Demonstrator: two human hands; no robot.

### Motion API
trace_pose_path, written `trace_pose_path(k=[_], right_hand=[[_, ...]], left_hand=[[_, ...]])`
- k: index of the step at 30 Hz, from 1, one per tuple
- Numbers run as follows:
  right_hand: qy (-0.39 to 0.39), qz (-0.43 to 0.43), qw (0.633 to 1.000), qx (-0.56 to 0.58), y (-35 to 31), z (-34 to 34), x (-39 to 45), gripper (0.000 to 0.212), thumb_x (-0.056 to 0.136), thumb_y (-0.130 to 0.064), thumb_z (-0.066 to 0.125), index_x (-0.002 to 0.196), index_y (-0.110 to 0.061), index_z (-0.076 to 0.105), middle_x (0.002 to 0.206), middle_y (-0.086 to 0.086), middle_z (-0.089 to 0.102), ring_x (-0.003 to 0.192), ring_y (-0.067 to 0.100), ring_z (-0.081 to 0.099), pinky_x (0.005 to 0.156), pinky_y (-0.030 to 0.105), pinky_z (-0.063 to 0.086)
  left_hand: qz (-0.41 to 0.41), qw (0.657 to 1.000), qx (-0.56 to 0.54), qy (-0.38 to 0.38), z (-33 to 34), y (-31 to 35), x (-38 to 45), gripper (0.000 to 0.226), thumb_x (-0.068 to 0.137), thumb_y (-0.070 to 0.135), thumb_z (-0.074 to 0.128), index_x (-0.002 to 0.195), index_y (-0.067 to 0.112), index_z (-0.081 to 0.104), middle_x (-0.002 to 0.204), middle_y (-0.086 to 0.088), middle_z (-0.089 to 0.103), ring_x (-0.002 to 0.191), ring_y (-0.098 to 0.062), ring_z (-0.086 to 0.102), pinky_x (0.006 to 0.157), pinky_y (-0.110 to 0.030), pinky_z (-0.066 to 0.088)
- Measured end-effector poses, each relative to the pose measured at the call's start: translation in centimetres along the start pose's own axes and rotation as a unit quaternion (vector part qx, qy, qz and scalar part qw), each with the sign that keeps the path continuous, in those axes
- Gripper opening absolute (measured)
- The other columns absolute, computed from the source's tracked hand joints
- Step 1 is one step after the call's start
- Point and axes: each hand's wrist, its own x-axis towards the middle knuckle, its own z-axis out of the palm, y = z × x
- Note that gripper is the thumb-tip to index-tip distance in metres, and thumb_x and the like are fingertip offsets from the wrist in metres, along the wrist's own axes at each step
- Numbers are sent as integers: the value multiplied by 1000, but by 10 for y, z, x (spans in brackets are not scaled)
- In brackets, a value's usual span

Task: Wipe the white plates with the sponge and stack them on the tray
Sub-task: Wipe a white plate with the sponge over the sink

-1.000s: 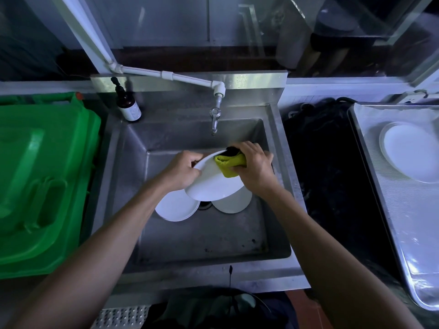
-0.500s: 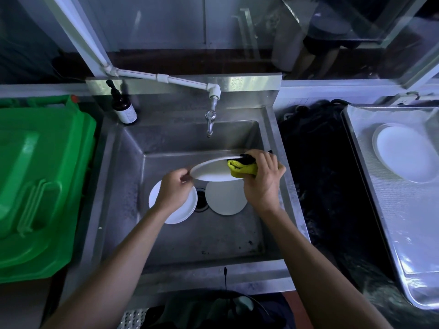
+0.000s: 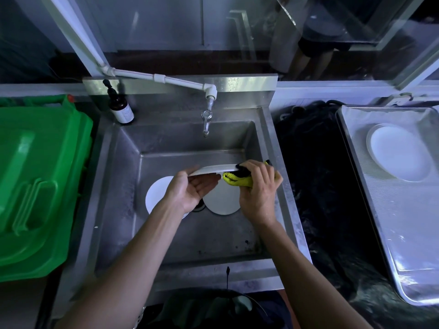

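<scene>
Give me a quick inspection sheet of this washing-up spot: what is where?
Surface: steel sink, worn and stained.
Job's things: held plate seen edge-on above the basin; two white plates on the sink floor; one plate on the tray; yellow sponge.
Hands: left hand supports the held plate, palm up; right hand grips the sponge at its rim.
Clutter: brown pump bottle; green bin lid.
Cables: nothing seen.
Surroundings: tap, no water seen running; glass panes behind.
</scene>
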Motion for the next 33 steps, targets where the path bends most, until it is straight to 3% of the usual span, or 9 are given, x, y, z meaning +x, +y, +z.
trace_pose_path(k=[5, 11, 14, 17, 23, 25, 27, 29, 33], right_hand=[[-28, 1, 1000, 1, 12, 0, -16, 49, 75, 1, 67, 118, -21, 61, 124, -10, 59, 110, 18, 52, 94, 45, 35], [-91, 6, 996, -8, 17, -2, -32, 60, 73, -2, 59, 129, -22, 56, 132, -10, 55, 117, 21, 51, 94, 45, 35], [-117, 7, 993, -1, 16, -5, -39, 67, 69, -2, 58, 133, -22, 53, 133, -8, 54, 120, 22, 50, 93, 45, 36], [-135, 58, 988, 47, 10, -8, -38, 70, 72, -1, 60, 135, -27, 48, 130, -13, 53, 119, 12, 47, 99, 43, 34], [-165, 118, 970, 136, -9, -3, -24, 54, 85, -10, 68, 125, -35, 42, 122, -21, 50, 110, -21, 31, 99, 39, 33], [-186, 114, 966, 137, -15, 1, -21, 52, 86, -14, 68, 125, -36, 43, 120, -25, 46, 105, -15, 34, 100, 42, 36], [-198, 103, 965, 139, -20, 5, -20, 50, 86, -18, 68, 128, -36, 47, 124, -24, 49, 116, 0, 41, 103, 45, 37], [-191, 86, 968, 139, -24, 9, -21, 50, 88, -20, 69, 134, -30, 52, 137, -15, 52, 128, 11, 43, 108, 47, 37], [-162, 76, 971, 157, -30, 15, -24, 51, 91, -19, 68, 140, -16, 52, 145, 0, 51, 136, 18, 44, 111, 46, 40]], left_hand=[[22, 999, -27, 29, 0, -6, 1, 32, 97, 2, 56, 127, -10, 57, 122, -33, 66, 96, -43, 71, 61, -40, 63], [63, 996, 12, 63, -2, -3, 6, 19, 95, -4, 57, 114, -1, 58, 101, -17, 64, 92, -29, 67, 57, -36, 62], [95, 992, 43, 64, -4, -4, 8, 24, 94, -6, 56, 117, -1, 61, 106, -15, 67, 91, -27, 68, 61, -37, 63], [125, 986, 89, 64, -10, -6, 9, 37, 93, -7, 56, 129, -2, 61, 119, -17, 67, 101, -31, 65, 72, -41, 59], [99, 988, 99, 69, -18, -16, 8, 34, 94, 0, 59, 128, -1, 62, 124, -22, 68, 106, -36, 65, 97, -55, 52], [93, 989, 96, 70, -18, -19, 6, 36, 94, 2, 60, 129, -2, 62, 124, -23, 68, 109, -40, 65, 98, -57, 52], [96, 989, 90, 69, -17, -21, 3, 35, 94, 2, 60, 128, -2, 63, 121, -23, 70, 110, -41, 65, 89, -54, 57], [104, 988, 83, 74, -17, -21, 1, 33, 94, 4, 59, 127, -1, 64, 118, -21, 71, 105, -38, 66, 76, -45, 58], [106, 990, 53, 72, -18, -20, -2, 33, 96, 5, 59, 128, -1, 63, 122, -22, 70, 101, -34, 68, 68, -39, 57]])
